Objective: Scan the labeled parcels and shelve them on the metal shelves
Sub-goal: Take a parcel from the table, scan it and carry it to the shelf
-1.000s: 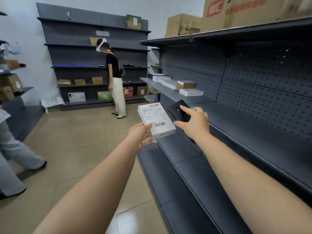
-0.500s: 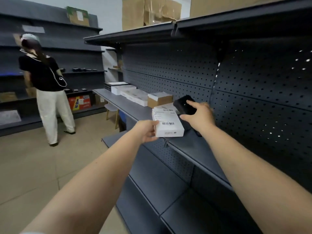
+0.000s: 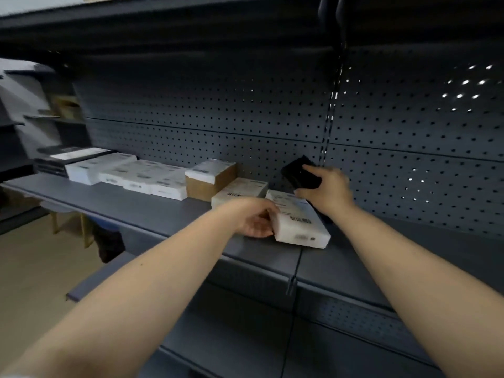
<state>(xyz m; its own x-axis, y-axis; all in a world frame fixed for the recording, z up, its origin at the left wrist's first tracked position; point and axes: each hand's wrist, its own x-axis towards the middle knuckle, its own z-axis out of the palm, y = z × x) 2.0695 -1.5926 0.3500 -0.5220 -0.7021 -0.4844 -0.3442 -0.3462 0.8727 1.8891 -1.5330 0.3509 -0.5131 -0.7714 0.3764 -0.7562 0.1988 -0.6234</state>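
Grey metal shelf (image 3: 136, 205): bare run to your right, pegboard (image 3: 218, 105) behind. White labeled parcel (image 3: 298, 223) lies flat near the front edge, barcode up, print blurred. Your left hand (image 3: 256, 218) grips its left end; your right hand (image 3: 326, 188) clasps a black scanner (image 3: 300, 174), partly hidden.

The flat white cardboard parcel with a barcode label (image 3: 298, 223), held up in the air a second ago, now lies on the grey metal shelf (image 3: 152, 211), right of the parcel row, the left hand (image 3: 255, 218) gripping its near-left edge.

The right hand (image 3: 326, 190) now holds the black handheld scanner (image 3: 300, 174) above the parcel's far end.
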